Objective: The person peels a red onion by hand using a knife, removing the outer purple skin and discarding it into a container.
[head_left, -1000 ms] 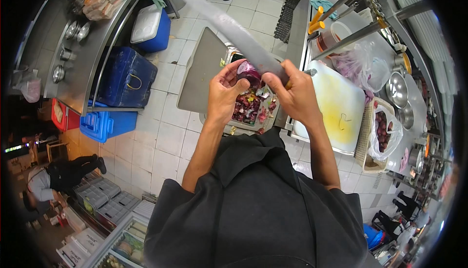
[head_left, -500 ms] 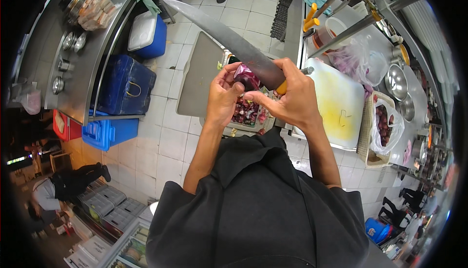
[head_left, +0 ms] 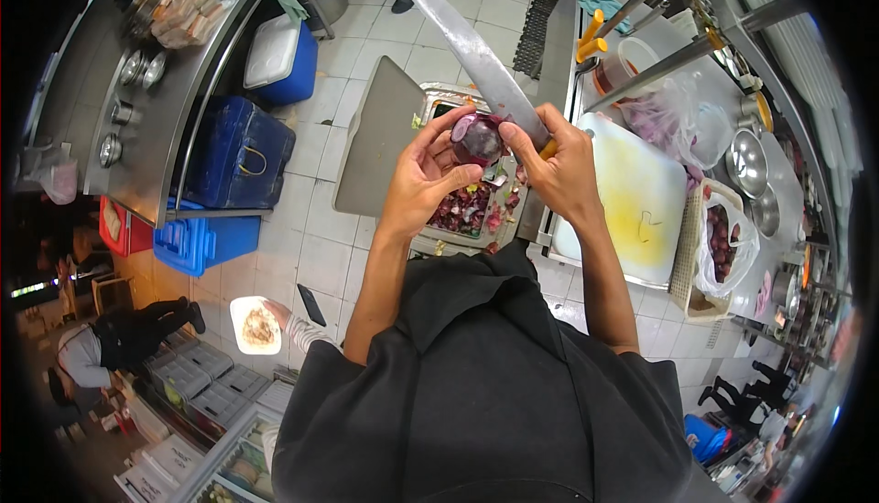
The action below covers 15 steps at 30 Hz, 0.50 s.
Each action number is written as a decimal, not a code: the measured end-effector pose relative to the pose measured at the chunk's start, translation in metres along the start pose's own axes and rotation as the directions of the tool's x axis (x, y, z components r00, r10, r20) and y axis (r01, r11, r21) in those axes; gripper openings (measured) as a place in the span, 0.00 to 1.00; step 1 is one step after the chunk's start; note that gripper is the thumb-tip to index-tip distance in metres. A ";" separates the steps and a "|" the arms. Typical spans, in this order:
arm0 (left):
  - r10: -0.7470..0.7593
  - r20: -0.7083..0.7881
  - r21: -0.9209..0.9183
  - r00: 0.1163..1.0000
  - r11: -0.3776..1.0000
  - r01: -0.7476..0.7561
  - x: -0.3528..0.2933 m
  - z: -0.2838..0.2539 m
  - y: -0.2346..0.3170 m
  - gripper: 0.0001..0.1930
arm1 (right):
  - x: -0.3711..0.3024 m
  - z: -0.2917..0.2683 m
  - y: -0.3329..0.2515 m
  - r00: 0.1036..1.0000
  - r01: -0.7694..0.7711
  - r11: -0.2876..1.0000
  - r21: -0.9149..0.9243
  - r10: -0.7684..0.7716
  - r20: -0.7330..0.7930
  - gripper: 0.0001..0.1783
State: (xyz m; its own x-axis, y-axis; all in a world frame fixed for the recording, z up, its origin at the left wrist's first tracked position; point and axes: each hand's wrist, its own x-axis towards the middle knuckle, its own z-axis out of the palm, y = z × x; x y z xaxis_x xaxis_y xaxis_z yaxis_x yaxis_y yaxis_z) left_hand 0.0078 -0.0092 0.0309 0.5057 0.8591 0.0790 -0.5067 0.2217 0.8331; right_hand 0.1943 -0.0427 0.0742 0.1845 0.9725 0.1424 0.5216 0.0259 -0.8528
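A dark purple-red onion (head_left: 481,141) is held up in my left hand (head_left: 412,187), the fingers and thumb curved round its left side. My right hand (head_left: 566,166) grips a large knife (head_left: 472,50) by its yellow handle, mostly covered by the fingers. The broad blade points up and away to the left, past the onion. My right thumb rests on or close to the onion's right side. Under both hands stands a bin holding red onion peels and scraps (head_left: 462,212), its grey lid (head_left: 377,137) swung open to the left.
At right, a white cutting board (head_left: 623,196) with a yellow stain lies beside a basket (head_left: 684,270) with bagged red onions (head_left: 721,242). Another person's hand (head_left: 276,313) holds a white tray of food (head_left: 255,327) at my left elbow, near a phone (head_left: 311,305). Blue containers (head_left: 236,155) stand left.
The onion has turned and shows more of its rounded side. The knife has swung more upright, its tip moving right. Another person's hand with a white tray has come in at the left.
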 end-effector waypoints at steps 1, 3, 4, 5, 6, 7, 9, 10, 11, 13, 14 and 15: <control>-0.009 -0.015 -0.005 1.000 1.000 0.009 0.001 0.002 0.001 0.37 | -0.001 0.000 0.001 1.000 -0.002 1.000 0.017 0.002 -0.004 0.20; -0.016 -0.033 -0.008 0.999 1.000 0.016 0.000 0.002 0.002 0.35 | -0.003 0.001 -0.003 1.000 -0.006 0.998 0.066 0.006 0.003 0.20; -0.026 -0.044 -0.014 0.999 1.000 0.025 0.000 0.002 0.001 0.35 | -0.003 0.001 -0.005 1.000 -0.012 0.994 0.112 0.011 0.007 0.19; -0.037 -0.053 -0.021 0.998 0.999 0.035 0.001 0.001 -0.001 0.35 | -0.004 0.000 -0.003 1.000 -0.013 0.994 0.112 0.012 0.006 0.19; -0.038 -0.051 -0.022 0.998 0.999 0.037 0.002 0.001 -0.003 0.35 | -0.004 0.000 -0.001 1.000 -0.006 0.994 0.109 0.005 0.010 0.19; -0.027 -0.056 0.000 0.998 1.000 0.027 0.003 0.001 -0.006 0.34 | -0.005 -0.001 0.001 1.000 0.001 0.994 0.105 -0.002 0.013 0.19; -0.010 -0.069 0.025 0.998 1.000 0.012 0.002 0.000 -0.007 0.33 | -0.008 -0.005 -0.006 0.999 -0.005 0.994 0.107 0.001 0.041 0.19; 0.004 -0.117 0.062 0.993 0.998 0.003 0.003 -0.001 -0.008 0.33 | -0.010 -0.006 -0.010 0.998 -0.012 0.994 0.106 0.005 0.065 0.19; 0.019 -0.160 0.097 0.987 0.995 -0.004 0.003 -0.002 -0.009 0.34 | -0.012 -0.007 -0.011 0.998 -0.012 0.994 0.106 0.006 0.063 0.19; 0.039 -0.175 0.048 0.984 0.998 -0.032 0.004 -0.004 -0.011 0.34 | -0.014 -0.009 -0.014 0.996 0.042 0.990 0.138 -0.052 0.070 0.19; 0.058 -0.191 -0.001 0.980 0.998 -0.059 0.004 -0.005 -0.012 0.34 | -0.015 -0.010 -0.015 0.996 0.040 0.989 0.139 -0.050 0.069 0.19; 0.057 -0.192 0.000 0.980 0.998 -0.058 0.003 -0.005 -0.011 0.34 | -0.015 -0.012 -0.015 0.993 0.064 0.989 0.132 -0.076 0.088 0.19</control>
State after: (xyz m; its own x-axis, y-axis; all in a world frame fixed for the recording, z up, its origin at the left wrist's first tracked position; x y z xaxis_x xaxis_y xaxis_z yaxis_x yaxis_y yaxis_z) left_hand 0.0116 -0.0068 0.0190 0.3326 0.9429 0.0202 -0.5354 0.1712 0.8270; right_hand 0.1936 -0.0603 0.0910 0.0698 0.9843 0.1623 0.4178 0.1189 -0.9007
